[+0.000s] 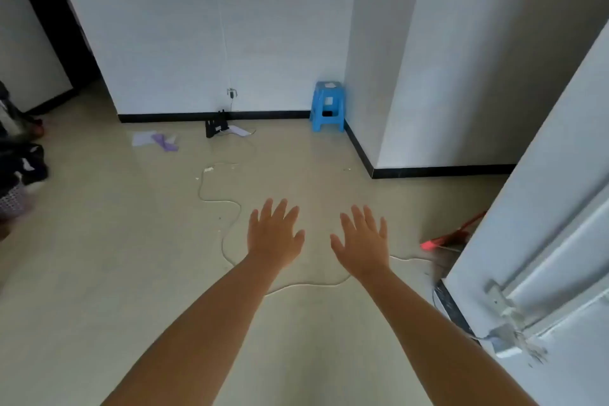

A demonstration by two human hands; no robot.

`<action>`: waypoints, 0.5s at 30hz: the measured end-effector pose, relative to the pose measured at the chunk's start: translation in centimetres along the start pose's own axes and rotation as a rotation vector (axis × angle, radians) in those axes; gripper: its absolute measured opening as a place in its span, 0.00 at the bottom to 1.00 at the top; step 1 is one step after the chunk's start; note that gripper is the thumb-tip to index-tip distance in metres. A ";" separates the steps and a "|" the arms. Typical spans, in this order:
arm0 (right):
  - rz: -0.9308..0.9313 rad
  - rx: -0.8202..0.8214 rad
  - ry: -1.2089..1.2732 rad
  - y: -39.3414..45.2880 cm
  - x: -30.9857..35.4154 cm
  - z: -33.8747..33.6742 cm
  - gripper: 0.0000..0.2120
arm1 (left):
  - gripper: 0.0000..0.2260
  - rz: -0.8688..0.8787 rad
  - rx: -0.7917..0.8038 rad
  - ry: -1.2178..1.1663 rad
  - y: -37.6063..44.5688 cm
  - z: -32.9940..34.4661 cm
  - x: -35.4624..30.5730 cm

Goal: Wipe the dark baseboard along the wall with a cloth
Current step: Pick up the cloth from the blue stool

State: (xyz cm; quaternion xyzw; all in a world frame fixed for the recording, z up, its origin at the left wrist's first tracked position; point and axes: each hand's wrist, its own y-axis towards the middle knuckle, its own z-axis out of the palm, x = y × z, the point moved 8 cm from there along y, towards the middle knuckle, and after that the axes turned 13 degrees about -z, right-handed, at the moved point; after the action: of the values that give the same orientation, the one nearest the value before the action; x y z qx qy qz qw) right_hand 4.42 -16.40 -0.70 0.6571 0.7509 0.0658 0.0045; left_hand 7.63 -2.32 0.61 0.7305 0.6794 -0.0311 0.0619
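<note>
no readable text, no labels, no brands, no numbers, no signs anywhere

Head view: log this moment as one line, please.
stage: before wiping | left hand: open, empty | right hand: open, empty | cloth: not held | baseboard: untouched, across floor

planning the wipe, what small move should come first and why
Probably fetch a cloth first: the left hand and right hand are both open and empty, far from the dark baseboard strip. The purple rag-like piece might serve.
</note>
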 end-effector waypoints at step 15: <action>0.020 -0.048 -0.045 40.7 -19.4 2.8 0.26 | 0.23 -0.002 -0.037 0.021 43.6 4.8 -7.0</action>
State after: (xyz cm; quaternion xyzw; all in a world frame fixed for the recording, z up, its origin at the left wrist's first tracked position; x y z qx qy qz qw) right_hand 47.43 -30.13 -0.72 0.6655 0.7423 0.0692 0.0365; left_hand 50.77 -12.90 -1.17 0.7290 0.6811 -0.0109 0.0681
